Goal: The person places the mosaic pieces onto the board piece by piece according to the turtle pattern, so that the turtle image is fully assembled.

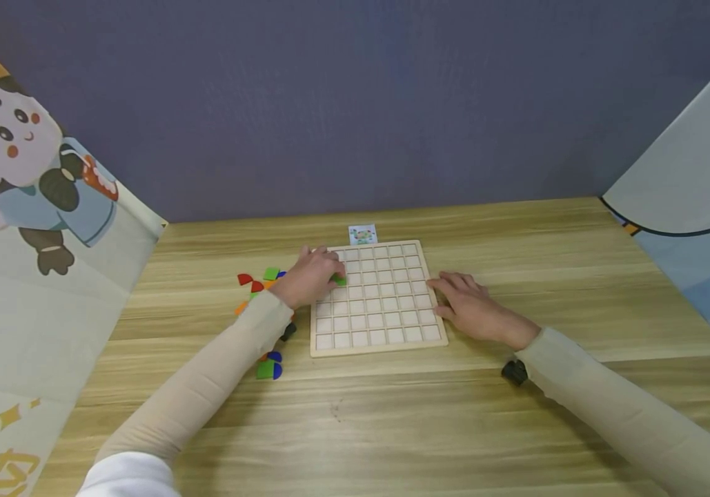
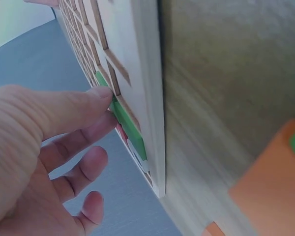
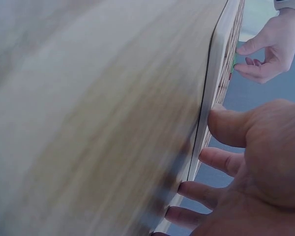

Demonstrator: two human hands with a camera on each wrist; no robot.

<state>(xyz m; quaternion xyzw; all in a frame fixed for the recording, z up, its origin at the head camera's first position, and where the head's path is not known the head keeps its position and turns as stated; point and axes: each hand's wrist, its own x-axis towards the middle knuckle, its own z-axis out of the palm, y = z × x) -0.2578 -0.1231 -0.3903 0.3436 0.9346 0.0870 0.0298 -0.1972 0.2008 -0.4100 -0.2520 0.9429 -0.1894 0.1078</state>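
Observation:
A square wooden grid board (image 1: 392,304) with pale cells lies on the table. At its upper left, my left hand (image 1: 313,276) pinches a flat green piece (image 2: 130,130) between thumb and index finger. The piece lies slightly tilted over the cells along the board's edge, the other fingers loosely bent off it. A bit of red (image 2: 122,133) shows just behind the green piece in the left wrist view, mostly hidden. My right hand (image 1: 472,307) rests at the board's right edge, fingers spread and relaxed, with thumb and fingertips against the rim.
Left of the board lie several flat pieces, among them a red quarter-round (image 1: 245,279), a green square (image 1: 265,369) and a blue rounded one (image 1: 277,371), some hidden under the left forearm. A small picture card (image 1: 363,234) sits behind the board. A dark blue wall (image 1: 379,103) closes off the back.

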